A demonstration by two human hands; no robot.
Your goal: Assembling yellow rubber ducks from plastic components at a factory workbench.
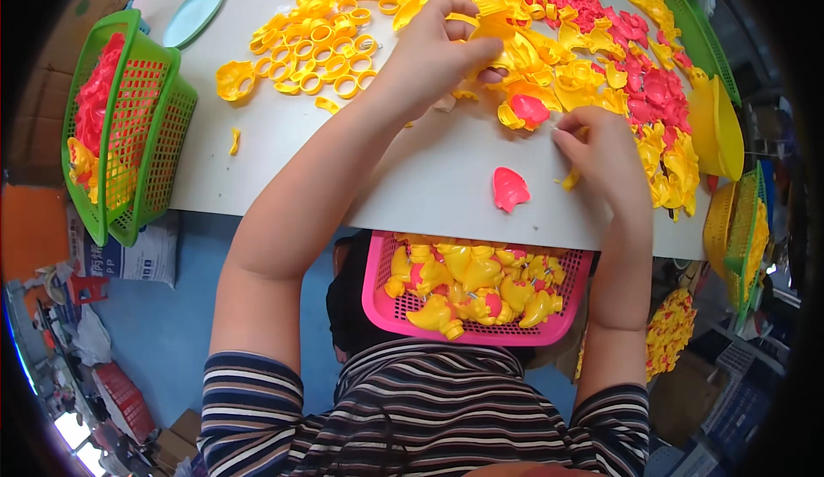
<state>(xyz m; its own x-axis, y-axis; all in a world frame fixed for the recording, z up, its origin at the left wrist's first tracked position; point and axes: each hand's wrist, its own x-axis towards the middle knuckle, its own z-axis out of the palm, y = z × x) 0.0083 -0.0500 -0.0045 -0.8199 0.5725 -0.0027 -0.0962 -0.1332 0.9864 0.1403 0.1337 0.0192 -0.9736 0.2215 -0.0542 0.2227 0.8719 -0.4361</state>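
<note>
Yellow part [491, 29] far on table [429, 176], pinched in left hand [438, 52]. Right hand [601, 155] fingers closed on small yellow piece [570, 180] near pink shell [510, 189]. Risk: shell close to near edge, nudged wrist may knock it off, perhaps missing pink basket [382, 305] below.

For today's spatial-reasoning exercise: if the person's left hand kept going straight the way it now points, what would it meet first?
Probably the heap of yellow plastic pieces just beyond the left hand, which already grips one yellow piece; depth is unclear.
</note>
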